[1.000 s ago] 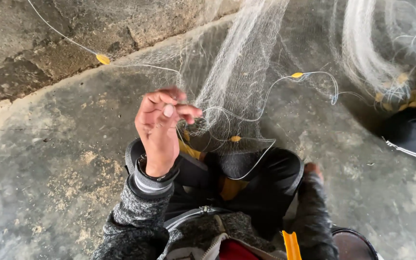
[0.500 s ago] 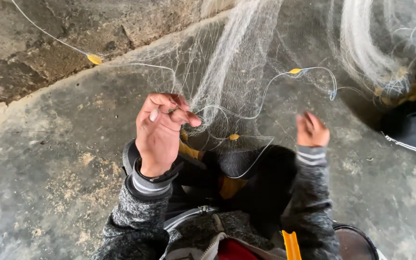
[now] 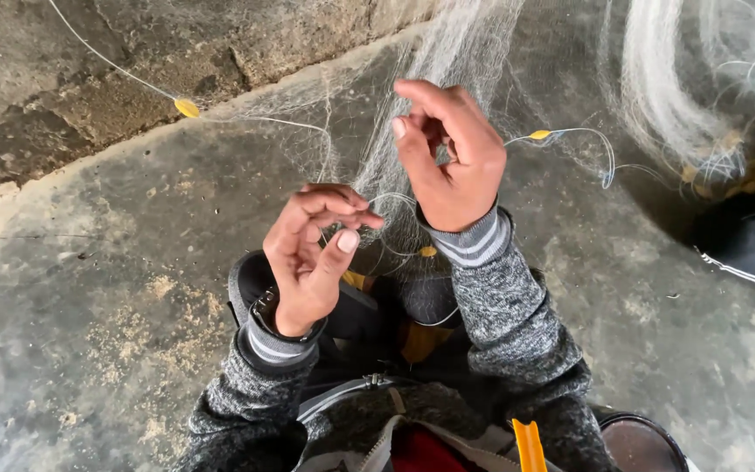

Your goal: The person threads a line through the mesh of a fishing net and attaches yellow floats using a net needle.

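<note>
Pinching fine white fishing net (image 3: 447, 61): left hand (image 3: 312, 258) low, right hand (image 3: 447, 157) above.

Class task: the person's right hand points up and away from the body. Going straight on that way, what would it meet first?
Most likely the fine white fishing net hanging just beyond the right hand; depth is unclear, but nothing else shows between them.

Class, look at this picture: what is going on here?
A person in a grey knitted sweater works on a fine white fishing net spread over a concrete floor. The left hand pinches a thin line near the lap; the right hand is raised, fingers curled into the mesh. Small yellow floats sit along the line.
</note>
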